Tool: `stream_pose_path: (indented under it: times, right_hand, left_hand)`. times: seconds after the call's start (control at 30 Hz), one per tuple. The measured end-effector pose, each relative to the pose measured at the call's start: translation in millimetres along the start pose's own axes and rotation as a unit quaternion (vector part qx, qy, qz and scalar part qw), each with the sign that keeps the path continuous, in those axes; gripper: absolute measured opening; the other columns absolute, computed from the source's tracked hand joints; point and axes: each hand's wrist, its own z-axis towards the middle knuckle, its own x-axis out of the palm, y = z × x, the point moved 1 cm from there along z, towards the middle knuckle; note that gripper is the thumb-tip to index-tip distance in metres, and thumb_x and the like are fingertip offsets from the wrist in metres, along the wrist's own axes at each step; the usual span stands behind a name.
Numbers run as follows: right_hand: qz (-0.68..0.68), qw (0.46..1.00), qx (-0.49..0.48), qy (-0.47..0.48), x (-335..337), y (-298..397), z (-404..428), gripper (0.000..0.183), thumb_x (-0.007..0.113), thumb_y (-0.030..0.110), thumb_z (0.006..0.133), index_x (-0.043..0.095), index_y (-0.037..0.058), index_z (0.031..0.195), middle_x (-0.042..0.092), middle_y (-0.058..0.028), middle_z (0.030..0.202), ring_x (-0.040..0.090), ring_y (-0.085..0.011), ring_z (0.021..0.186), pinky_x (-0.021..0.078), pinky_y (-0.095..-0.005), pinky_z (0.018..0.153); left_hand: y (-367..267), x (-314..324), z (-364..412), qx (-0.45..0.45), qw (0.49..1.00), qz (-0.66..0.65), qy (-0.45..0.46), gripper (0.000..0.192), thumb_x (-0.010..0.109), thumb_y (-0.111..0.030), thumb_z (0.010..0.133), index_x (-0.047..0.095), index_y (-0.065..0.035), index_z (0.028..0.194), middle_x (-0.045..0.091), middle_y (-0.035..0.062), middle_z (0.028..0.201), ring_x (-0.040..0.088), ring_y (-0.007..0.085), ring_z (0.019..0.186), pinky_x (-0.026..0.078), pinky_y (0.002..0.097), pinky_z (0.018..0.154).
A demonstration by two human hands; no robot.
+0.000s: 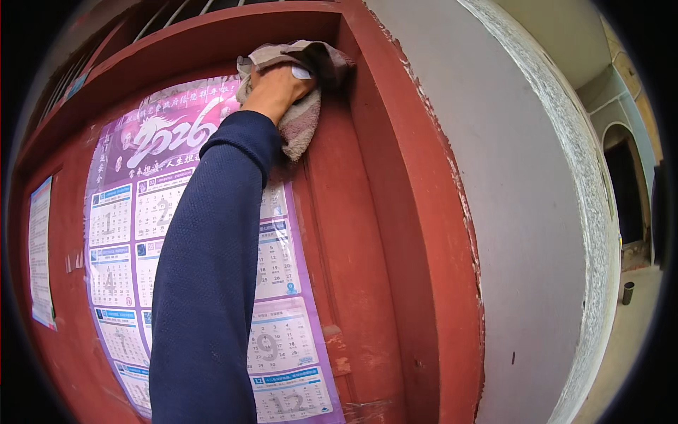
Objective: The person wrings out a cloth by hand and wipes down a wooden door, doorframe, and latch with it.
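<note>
My left hand (283, 87) is raised to the upper corner of a red door (339, 212), gripping a bunched, striped grey, white and mauve cloth (302, 124). The cloth lies against the door by the frame's inner corner, and part of it hangs below the hand. Folds hide most of the fingers, and a small whitish patch shows beside them. The navy sleeve crosses a purple 2026 calendar poster (312, 339) fixed to the door and covers part of it. My right hand is out of view.
A red door frame (418, 159) with chipped edges stands right of the door, beside a grey wall (508, 185). Bars (177, 13) run above the lintel. A printed sheet (41, 254) hangs at the far left. A small dark cylinder (628, 293) stands at the far right.
</note>
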Motion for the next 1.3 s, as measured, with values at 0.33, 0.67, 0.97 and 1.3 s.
stream_pose_path:
  times: [0.33,0.67,0.97,1.3]
  right_hand:
    - [-0.013,0.999,0.040,0.006,-5.9,9.2,16.2,0.038,0.061,0.034,0.090,0.069,0.0057,0.114,0.069,-0.0137,0.108,0.065,-0.0319,0.094,0.0518,-0.0498,0.078]
    - [-0.030,0.999,0.015,0.004,-0.1,2.5,9.4,0.047,0.051,0.038,0.093,0.071,0.0030,0.117,0.071,-0.0146,0.108,0.065,-0.0315,0.092,0.0510,-0.0466,0.079]
    - [-0.020,0.999,0.009,0.032,0.7,7.7,-1.2,0.047,0.049,0.034,0.089,0.070,0.0056,0.120,0.069,-0.0141,0.114,0.063,-0.0315,0.101,0.0493,-0.0489,0.085]
    - [0.068,0.996,0.020,0.058,-13.7,1.0,10.3,0.045,0.055,0.026,0.084,0.066,0.0044,0.123,0.067,-0.0117,0.112,0.063,-0.0275,0.100,0.0489,-0.0459,0.082]
  left_hand:
    - [-7.7,10.1,16.4,0.047,0.996,0.016,0.074,0.047,0.055,-0.032,0.091,0.064,-0.0075,0.130,0.062,0.0228,0.133,0.058,0.0409,0.125,0.042,0.0496,0.109]
    - [-7.2,53.1,0.5,0.050,0.962,-0.080,-0.257,0.046,0.062,-0.031,0.087,0.064,-0.0073,0.126,0.066,0.0212,0.124,0.062,0.0418,0.116,0.047,0.0489,0.103]
    - [-95.7,-12.7,80.0,-0.089,0.944,-0.264,-0.177,0.066,0.056,-0.059,0.084,0.070,-0.0048,0.120,0.070,0.0219,0.119,0.065,0.0406,0.112,0.050,0.0466,0.095]
    - [-104.7,-13.4,67.9,-0.095,0.963,-0.241,-0.074,0.061,0.061,-0.050,0.088,0.062,-0.0068,0.130,0.063,0.0198,0.132,0.057,0.0358,0.125,0.045,0.0423,0.103]
